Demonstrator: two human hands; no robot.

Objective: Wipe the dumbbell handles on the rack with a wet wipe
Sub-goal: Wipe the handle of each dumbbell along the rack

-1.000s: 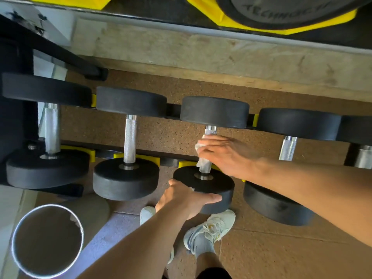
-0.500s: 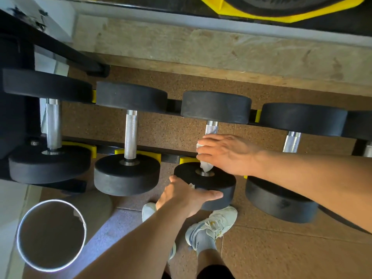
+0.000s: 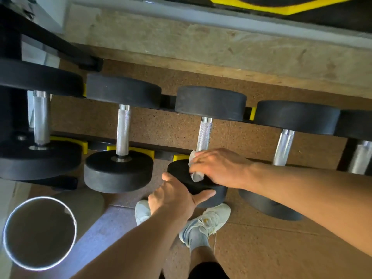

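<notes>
White crumpled wet wipe [image 3: 195, 172] is pinched in my right hand [image 3: 219, 168], down at the near end of the knurled steel handle [image 3: 204, 133] of the third black round dumbbell on the black-and-yellow rack [image 3: 130, 148]. Left hand [image 3: 177, 199] grips that dumbbell's near black head [image 3: 181, 171], thumb along its rim.

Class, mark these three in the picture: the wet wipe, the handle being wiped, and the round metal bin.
wet wipe [image 3: 196, 176], head view, on its crumpled lower end below the fingers.
handle being wiped [image 3: 205, 133], head view, on the bare knurled middle.
round metal bin [image 3: 6, 224], head view, on its bright left rim.
</notes>
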